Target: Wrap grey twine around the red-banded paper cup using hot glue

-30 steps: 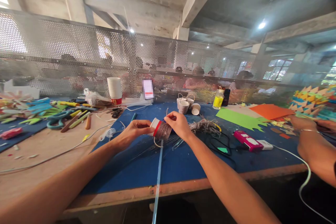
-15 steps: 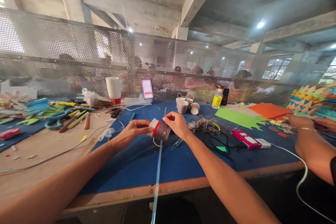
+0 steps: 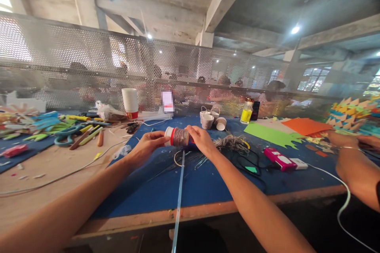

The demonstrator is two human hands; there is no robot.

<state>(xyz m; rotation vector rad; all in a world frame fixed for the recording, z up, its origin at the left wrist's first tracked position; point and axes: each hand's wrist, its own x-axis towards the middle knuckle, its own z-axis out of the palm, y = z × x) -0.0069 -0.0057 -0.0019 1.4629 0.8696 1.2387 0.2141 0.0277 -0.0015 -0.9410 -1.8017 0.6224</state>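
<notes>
A paper cup [image 3: 179,137] wound with grey-brown cord lies sideways in front of me, above the blue mat [image 3: 142,193]. My left hand [image 3: 154,140] grips its white rim, beside a red band. At the cup's other end, my right hand [image 3: 198,139] has its fingers closed against the edge; its fingertips are partly hidden. A long translucent glue stick [image 3: 179,197] runs from under the cup towards me, past the table edge. Part of a blue and red object [image 3: 190,142] shows between the cup and my right hand. A loop of pale cord [image 3: 177,159] hangs below the cup.
Several small cord-covered cups [image 3: 207,120] stand behind, near a cord bundle [image 3: 233,142]. To the right are a yellow bottle [image 3: 246,112], a pink power strip [image 3: 279,159] and another person's hand [image 3: 342,140]. Scissors [image 3: 67,135] and stacked paper cups [image 3: 130,102] lie left.
The cup has turned to lie more level and shifted slightly left and up. The cord end that stood up at my right fingertips no longer shows.
</notes>
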